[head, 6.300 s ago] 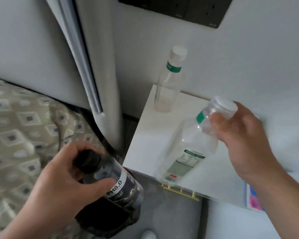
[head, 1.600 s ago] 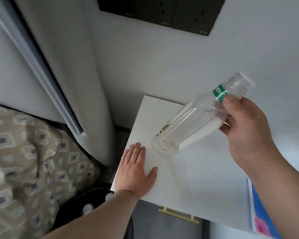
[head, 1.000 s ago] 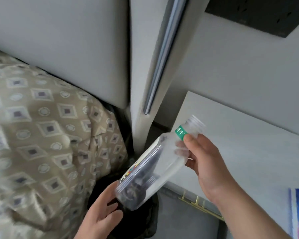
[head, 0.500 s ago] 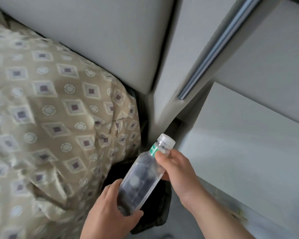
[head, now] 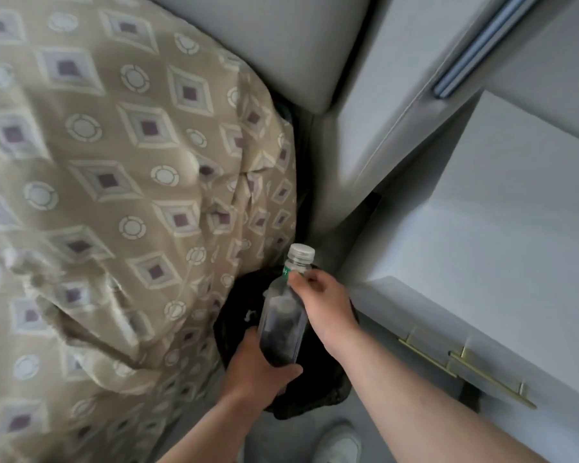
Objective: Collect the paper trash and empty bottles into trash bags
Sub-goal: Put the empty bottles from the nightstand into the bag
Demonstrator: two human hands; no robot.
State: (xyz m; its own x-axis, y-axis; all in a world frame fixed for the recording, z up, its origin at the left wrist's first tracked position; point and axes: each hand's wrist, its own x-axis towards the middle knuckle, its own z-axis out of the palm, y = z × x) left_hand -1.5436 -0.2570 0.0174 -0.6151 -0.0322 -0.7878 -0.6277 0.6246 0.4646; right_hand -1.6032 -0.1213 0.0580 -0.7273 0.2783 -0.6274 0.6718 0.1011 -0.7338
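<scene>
Your view is dim and soft; the quilt [head: 81, 295] smears with motion blur at left, and the edges bend.

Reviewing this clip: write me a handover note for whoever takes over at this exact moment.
The right hand pinches the clear bottle at its neck, cap on. The left hand cups the bottle's base over the mouth of the black trash bag on the floor between bed and nightstand.
Done: bottle is at the bag.
To do: let it drop in, then look for more paper and bottles; bag contents too dark to read.
</scene>
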